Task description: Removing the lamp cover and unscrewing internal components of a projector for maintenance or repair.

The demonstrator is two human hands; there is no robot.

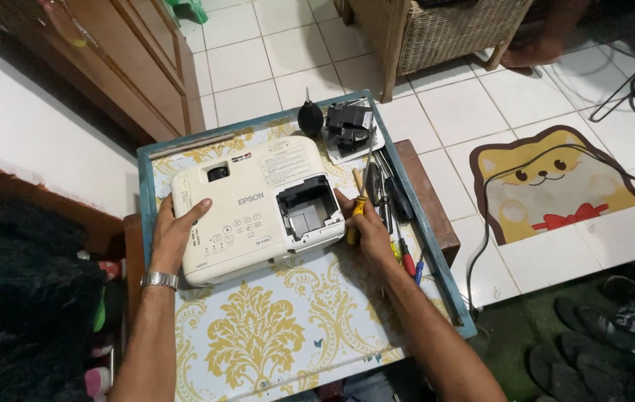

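Steadying the white projector (247,208) on the table (299,327), the left hand (172,234) lies flat and open against its side while the right hand (366,223), closed around a yellow-handled screwdriver (362,195), rests by the open compartment (306,208), seemingly mid-disassembly, needing careful tip placement.

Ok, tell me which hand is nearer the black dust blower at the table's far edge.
Right. The right hand, holding a yellow-handled screwdriver, sits just below the black dust blower; the left hand rests on the white projector's far left side.

projector (247,205): we note white casing, dark open bay
tabletop (287,327): we note pale blue, gold damask, teal rim
screwdriver (358,208): yellow handle
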